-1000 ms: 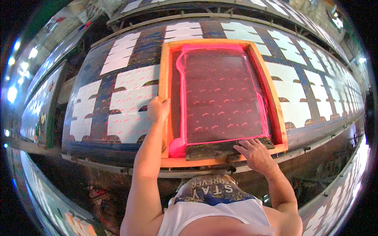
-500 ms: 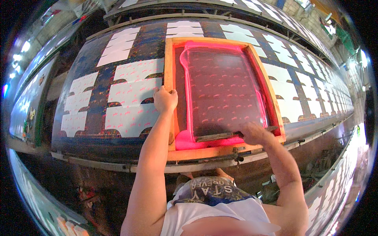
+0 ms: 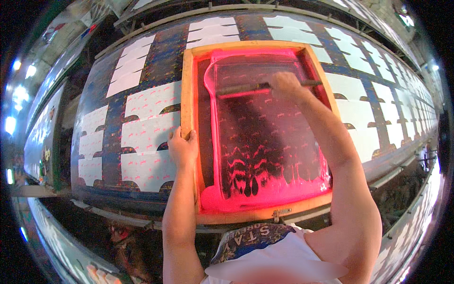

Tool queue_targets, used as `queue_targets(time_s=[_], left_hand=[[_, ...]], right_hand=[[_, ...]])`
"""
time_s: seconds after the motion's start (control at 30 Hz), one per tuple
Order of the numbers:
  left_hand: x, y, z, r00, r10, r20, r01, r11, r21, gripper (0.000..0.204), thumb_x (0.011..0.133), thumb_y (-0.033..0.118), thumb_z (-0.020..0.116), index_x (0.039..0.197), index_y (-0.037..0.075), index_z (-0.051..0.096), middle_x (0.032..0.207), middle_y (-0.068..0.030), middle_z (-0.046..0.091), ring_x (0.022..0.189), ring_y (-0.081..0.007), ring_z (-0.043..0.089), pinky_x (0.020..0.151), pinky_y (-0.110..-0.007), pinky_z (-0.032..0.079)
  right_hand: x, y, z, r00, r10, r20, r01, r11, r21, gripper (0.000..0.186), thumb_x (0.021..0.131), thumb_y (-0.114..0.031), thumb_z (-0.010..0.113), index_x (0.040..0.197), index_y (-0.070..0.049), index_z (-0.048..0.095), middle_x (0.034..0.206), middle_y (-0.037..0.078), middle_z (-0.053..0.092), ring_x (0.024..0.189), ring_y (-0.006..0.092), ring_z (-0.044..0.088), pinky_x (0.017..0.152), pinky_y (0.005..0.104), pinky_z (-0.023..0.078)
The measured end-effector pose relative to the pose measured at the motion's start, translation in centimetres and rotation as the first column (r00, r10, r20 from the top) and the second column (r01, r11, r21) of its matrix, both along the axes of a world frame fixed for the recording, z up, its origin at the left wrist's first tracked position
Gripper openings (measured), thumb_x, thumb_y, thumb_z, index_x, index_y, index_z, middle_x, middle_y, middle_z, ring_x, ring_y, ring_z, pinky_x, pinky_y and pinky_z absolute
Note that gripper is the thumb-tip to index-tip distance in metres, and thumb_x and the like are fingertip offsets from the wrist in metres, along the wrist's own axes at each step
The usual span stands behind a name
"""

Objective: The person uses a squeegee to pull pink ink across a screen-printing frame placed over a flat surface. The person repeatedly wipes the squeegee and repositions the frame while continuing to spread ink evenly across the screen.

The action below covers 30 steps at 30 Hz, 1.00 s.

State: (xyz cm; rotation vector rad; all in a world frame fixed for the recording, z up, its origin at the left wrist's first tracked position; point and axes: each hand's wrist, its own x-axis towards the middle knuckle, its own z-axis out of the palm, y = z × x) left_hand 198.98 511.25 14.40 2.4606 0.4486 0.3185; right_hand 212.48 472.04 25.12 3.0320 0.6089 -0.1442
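Note:
A wooden-framed printing screen (image 3: 187, 85) lies on the long table in front of me. My left hand (image 3: 183, 147) is closed round the left rail of its frame, thumb on the wood. At the far part of the dark mesh (image 3: 269, 123), my right hand (image 3: 286, 87) grips a long squeegee (image 3: 241, 88) that lies crosswise on it. Bright pink ink (image 3: 236, 203) is pooled along the near edge and runs up the left side in a thick line. Streaks and drips of it mark the near half of the mesh.
White cut fabric pieces (image 3: 151, 118) with small pink prints lie left of the screen. Plain white pieces (image 3: 350, 113) continue in rows to the right. A metal rail (image 3: 116, 215) follows the table's near edge. Another long table (image 3: 45, 118) stands at the left.
My right hand has moved the squeegee from the near end of the screen to its far part. Pink ink now lies spread across the near end. My left hand stays on the frame.

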Motion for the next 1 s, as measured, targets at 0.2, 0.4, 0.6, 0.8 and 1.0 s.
queue_targets(time_s=[0.2,0.4,0.6,0.8,1.0], left_hand=[[-0.3,-0.1,-0.2,0.999,0.000,0.037,-0.002,0.999,0.033,0.056,0.093,0.034,0.090,0.133,-0.002,0.076,0.122,-0.0259,0.073,0.115,-0.0463,0.072,0.098,-0.055,0.060],[-0.1,-0.1,-0.1,1.000,-0.001,0.023,0.001,1.000,-0.006,0.053,0.092,0.030,0.091,0.131,-0.004,0.077,0.118,-0.0246,0.074,0.111,-0.0447,0.073,0.096,-0.053,0.060],[0.0,0.0,0.2,1.000,0.003,-0.030,-0.004,0.999,-0.051,0.052,0.095,0.032,0.089,0.131,-0.004,0.077,0.118,-0.0248,0.074,0.110,-0.0452,0.073,0.095,-0.053,0.060],[0.3,0.5,-0.6,1.000,-0.016,-0.004,0.016,1.000,0.004,0.053,0.096,0.035,0.087,0.133,-0.003,0.077,0.123,-0.0260,0.076,0.112,-0.0461,0.074,0.097,-0.055,0.061],[0.7,0.8,-0.8,0.997,-0.058,0.047,0.057,0.998,0.032,0.050,0.097,0.038,0.085,0.127,-0.001,0.079,0.125,-0.0262,0.077,0.117,-0.0451,0.075,0.099,-0.055,0.061]], right_hand=[[11.0,0.0,-3.5,0.997,-0.024,0.074,0.017,0.995,0.094,0.045,0.097,-0.014,0.062,0.137,-0.021,0.080,0.128,0.018,0.082,0.122,0.0419,0.078,0.104,0.0587,0.063],[13.8,-0.5,-5.1,0.998,0.009,0.066,-0.013,0.998,0.062,0.050,0.096,-0.015,0.063,0.144,-0.020,0.077,0.136,0.015,0.080,0.128,0.0399,0.076,0.109,0.0569,0.061],[9.4,0.0,-4.5,0.992,0.091,0.083,-0.102,0.986,0.135,0.048,0.089,-0.011,0.066,0.136,-0.014,0.079,0.126,0.019,0.080,0.121,0.0423,0.076,0.104,0.0574,0.061],[0.0,0.9,-3.0,0.994,0.106,-0.040,-0.104,0.994,0.038,0.040,0.092,-0.015,0.073,0.132,-0.013,0.079,0.130,0.018,0.081,0.119,0.0417,0.079,0.102,0.0567,0.064],[-12.9,2.0,-2.3,0.993,0.120,0.019,-0.121,0.991,0.062,0.038,0.088,-0.023,0.080,0.126,-0.017,0.080,0.120,0.015,0.080,0.112,0.0388,0.080,0.092,0.0526,0.066]])
